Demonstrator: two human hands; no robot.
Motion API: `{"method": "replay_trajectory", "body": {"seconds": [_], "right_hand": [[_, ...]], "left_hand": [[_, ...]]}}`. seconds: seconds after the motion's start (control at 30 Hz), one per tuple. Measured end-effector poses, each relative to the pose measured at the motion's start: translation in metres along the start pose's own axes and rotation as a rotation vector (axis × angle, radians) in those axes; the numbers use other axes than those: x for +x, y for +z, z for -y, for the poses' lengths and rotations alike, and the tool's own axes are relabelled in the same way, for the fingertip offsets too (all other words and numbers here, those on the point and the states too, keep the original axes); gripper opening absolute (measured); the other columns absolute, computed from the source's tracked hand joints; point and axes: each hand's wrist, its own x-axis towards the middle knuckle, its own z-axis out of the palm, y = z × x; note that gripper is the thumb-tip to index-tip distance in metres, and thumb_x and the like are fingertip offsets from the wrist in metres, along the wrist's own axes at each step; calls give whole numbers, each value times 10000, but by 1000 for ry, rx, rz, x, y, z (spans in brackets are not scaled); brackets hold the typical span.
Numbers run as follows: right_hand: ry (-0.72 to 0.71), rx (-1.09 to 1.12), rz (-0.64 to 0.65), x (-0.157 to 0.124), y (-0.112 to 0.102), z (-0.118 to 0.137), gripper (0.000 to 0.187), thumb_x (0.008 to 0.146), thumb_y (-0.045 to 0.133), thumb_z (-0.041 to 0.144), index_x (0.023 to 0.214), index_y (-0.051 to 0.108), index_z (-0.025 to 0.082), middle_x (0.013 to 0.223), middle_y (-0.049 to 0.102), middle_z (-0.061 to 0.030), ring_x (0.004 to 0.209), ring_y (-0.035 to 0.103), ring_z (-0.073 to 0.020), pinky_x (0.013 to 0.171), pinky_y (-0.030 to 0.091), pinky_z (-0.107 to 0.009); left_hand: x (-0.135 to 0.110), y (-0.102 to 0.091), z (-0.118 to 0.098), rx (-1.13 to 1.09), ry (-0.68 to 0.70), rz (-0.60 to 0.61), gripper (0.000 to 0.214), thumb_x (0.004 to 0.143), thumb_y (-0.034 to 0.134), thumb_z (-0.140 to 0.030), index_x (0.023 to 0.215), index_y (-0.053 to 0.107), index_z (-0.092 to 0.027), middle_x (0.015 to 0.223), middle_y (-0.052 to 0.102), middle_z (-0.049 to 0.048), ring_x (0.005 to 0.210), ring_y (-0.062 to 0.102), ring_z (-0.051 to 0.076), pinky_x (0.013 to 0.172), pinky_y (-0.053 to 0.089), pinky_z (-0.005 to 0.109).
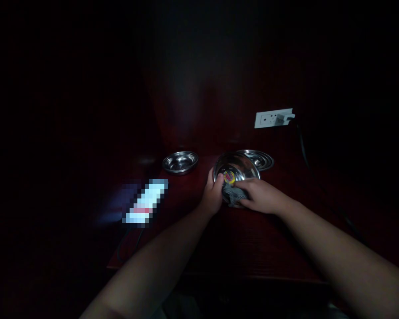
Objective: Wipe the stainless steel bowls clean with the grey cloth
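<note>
A shiny steel bowl is tilted toward me, with a round yellow and red sticker on its inside. My left hand grips the bowl's left rim, thumb over the edge and the other fingers behind it. In my right hand is a bunched grey cloth, pressed against the bowl's lower inside near the sticker. Behind the bowl on the right lies a round steel lid or plate, partly covered by it. Left of the bowl sits a shallow steel dish.
A glowing, pixelated screen with a cable stands at the left of the dark red table. On the back panel is a white socket plate with a plug in it; a dark cord hangs at its right. The surroundings are very dark.
</note>
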Motion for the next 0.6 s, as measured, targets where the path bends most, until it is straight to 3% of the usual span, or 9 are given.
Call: {"method": "replay_trajectory", "body": {"seconds": [0.17,0.37,0.6], "right_hand": [[90,129,-48,-3,-1,1,263,733,510,179,979,603,185,860,658,-65,749,593,-192,714,441,-323],[1,265,-77,-3,3,7,295,734,502,142,1006,603,196,888,667,-49,777,610,-189,739,461,-337],[-75,342,-179,-2,6,22,364,752,499,124,1105,566,184,1003,662,-75,882,616,-199,795,464,-338]], "left_hand": [[0,-1,0,66,-14,-3,444,855,466,-426,1246,458,-214,1210,569,72,1111,527,215,969,390,344],[-2,-2,-3,47,11,41,470,851,474,-447,1252,454,-204,1226,558,79,1132,513,216,998,361,351],[7,-1,4,-50,-36,-22,489,820,484,-519,1200,495,-211,1175,589,69,1111,533,222,998,365,366]]}}
